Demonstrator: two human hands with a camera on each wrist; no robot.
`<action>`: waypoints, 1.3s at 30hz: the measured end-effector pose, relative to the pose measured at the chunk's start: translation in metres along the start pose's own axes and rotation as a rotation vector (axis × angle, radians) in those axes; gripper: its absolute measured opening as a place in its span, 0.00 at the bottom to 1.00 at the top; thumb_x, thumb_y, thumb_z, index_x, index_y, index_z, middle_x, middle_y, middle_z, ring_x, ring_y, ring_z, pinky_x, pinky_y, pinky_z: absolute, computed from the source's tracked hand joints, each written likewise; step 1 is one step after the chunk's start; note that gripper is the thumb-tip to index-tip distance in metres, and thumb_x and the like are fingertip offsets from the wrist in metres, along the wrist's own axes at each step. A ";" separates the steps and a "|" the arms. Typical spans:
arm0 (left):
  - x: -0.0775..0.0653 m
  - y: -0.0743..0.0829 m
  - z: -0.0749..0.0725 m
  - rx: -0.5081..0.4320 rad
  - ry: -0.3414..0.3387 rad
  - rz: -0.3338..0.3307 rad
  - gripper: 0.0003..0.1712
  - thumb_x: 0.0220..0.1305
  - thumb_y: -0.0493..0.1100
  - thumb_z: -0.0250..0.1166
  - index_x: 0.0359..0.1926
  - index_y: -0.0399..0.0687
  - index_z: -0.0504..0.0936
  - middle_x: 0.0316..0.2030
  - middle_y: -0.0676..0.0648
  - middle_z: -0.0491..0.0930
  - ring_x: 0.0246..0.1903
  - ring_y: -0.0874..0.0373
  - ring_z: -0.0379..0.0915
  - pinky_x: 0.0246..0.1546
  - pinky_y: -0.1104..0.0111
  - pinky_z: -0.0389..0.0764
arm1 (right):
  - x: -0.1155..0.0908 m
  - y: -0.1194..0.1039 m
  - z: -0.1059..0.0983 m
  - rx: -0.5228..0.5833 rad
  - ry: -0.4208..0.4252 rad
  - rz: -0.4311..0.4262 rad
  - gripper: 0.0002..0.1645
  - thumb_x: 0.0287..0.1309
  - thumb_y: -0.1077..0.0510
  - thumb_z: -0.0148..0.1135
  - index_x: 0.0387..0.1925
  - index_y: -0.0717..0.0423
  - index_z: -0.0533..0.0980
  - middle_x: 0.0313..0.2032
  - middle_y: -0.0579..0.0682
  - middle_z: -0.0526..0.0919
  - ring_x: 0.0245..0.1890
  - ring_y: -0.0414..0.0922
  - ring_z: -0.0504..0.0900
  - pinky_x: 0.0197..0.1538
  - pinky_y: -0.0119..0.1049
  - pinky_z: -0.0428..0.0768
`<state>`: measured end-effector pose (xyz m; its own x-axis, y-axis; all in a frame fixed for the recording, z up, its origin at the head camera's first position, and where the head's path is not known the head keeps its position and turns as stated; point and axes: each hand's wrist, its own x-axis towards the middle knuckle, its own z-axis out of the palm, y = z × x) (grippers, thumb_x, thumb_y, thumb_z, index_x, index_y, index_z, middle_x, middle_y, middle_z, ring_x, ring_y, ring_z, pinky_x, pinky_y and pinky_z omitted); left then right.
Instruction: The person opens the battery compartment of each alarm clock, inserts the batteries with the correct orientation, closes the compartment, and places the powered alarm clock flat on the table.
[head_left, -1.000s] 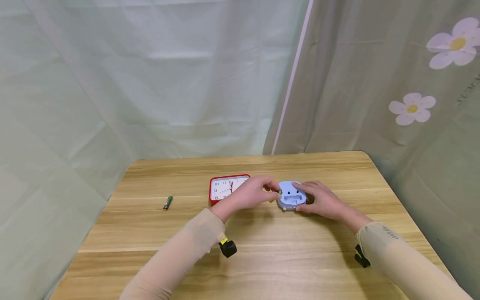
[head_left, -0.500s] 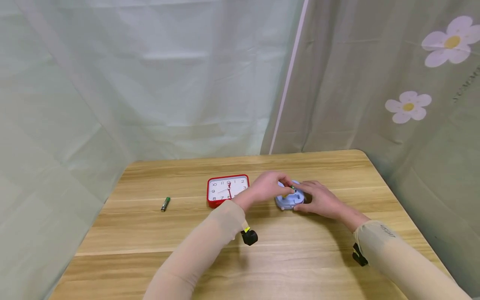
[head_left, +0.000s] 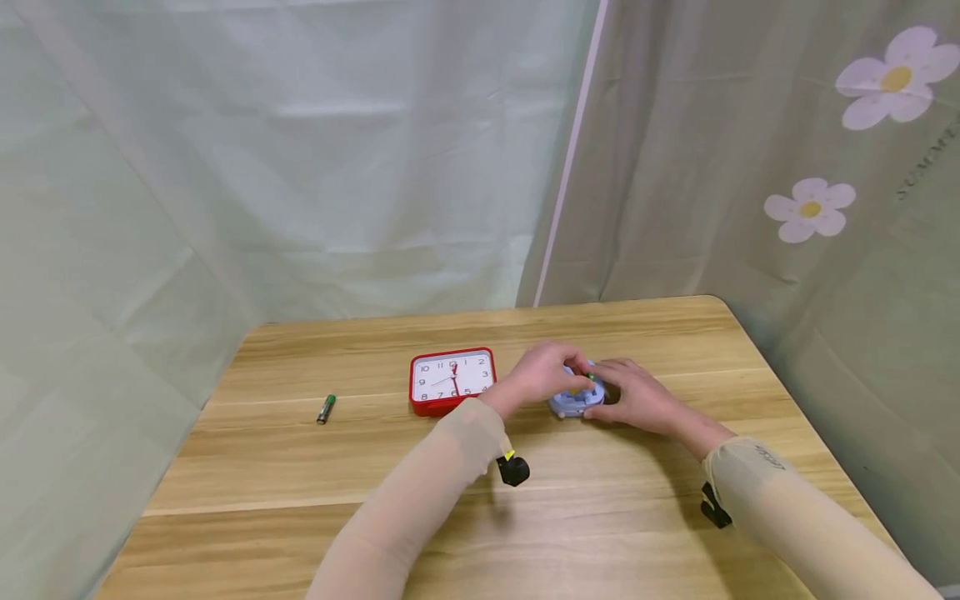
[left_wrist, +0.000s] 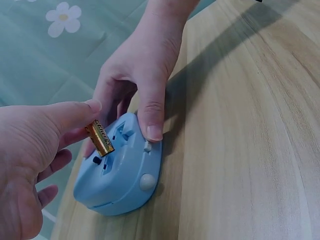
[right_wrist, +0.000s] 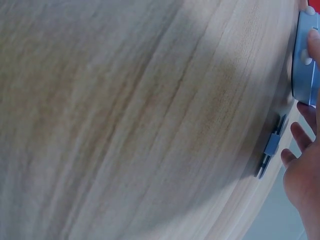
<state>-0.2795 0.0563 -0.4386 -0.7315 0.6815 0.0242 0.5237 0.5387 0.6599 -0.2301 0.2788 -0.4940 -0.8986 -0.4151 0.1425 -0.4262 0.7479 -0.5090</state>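
A small light-blue alarm clock lies back up on the table, its battery slot uncovered. My right hand holds it by the far side, with the thumb on the edge near a white button. Between thumb and fingertips my left hand pinches a battery, gold at the end that shows in the left wrist view. That battery is tilted, its gold end right over the slot. In the right wrist view, a small blue-grey piece like a battery cover lies beside the clock, close to the right fingers.
A red square clock sits face up left of the blue one, near my left forearm. Further left on the wooden table lies a second battery, green and black. Curtains hang behind the table.
My left hand has moved right with the battery, from the blue clock's left side to over its slot. The right hand has stayed on the clock.
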 end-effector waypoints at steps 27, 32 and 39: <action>0.001 -0.003 0.011 0.203 -0.033 0.031 0.10 0.61 0.55 0.76 0.40 0.60 0.88 0.34 0.67 0.83 0.45 0.64 0.72 0.51 0.67 0.70 | -0.001 -0.004 0.001 0.006 -0.009 0.017 0.46 0.52 0.32 0.74 0.69 0.45 0.75 0.65 0.52 0.76 0.68 0.57 0.68 0.67 0.60 0.64; 0.002 -0.005 0.014 0.256 -0.032 0.062 0.10 0.61 0.55 0.76 0.40 0.60 0.89 0.33 0.67 0.84 0.45 0.64 0.72 0.50 0.68 0.69 | -0.001 -0.003 0.002 0.005 -0.009 0.017 0.46 0.53 0.33 0.75 0.69 0.46 0.75 0.65 0.52 0.76 0.67 0.56 0.68 0.67 0.60 0.65; 0.001 -0.006 0.016 0.324 -0.034 0.127 0.10 0.62 0.55 0.75 0.42 0.60 0.90 0.36 0.65 0.85 0.44 0.64 0.71 0.50 0.68 0.69 | -0.001 -0.005 0.002 0.022 -0.016 0.028 0.47 0.53 0.33 0.75 0.70 0.45 0.74 0.66 0.51 0.76 0.68 0.55 0.68 0.67 0.60 0.65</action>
<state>-0.2762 0.0612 -0.4547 -0.6394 0.7663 0.0624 0.7250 0.5739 0.3809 -0.2267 0.2743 -0.4936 -0.9084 -0.4023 0.1139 -0.3979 0.7482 -0.5308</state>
